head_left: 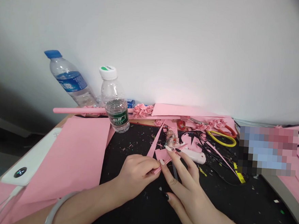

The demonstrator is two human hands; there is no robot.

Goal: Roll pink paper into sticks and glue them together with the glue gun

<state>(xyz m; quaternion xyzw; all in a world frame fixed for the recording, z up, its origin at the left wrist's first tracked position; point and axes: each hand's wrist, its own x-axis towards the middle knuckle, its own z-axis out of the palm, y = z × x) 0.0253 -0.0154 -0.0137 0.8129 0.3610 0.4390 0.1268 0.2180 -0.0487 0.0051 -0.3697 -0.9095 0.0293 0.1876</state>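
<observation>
A narrow folded strip of pink paper (172, 158) runs slantwise over the black mat. My left hand (137, 171) is closed around its near end, with the thumb and curled forefinger pinching it. Stretched and spread, the fingers of my right hand (185, 182) lie along the strip, fingertips touching its upper face; the thumb stays apart from it. Just beyond the fingertips are a white-handled cutter (196, 156) and a small roll with a speckled surface (172, 137). Pink paper scraps (192, 142) lie beside them.
A clear water bottle (115, 104) stands at the mat's back edge; a blue-capped bottle (68, 77) leans behind. Pink sheets (77, 148) and a white power bank (30, 161) lie left. Paper flowers (141, 109) and yellow-handled scissors (224, 141) line the wall (169, 48). A blurred patch covers the right.
</observation>
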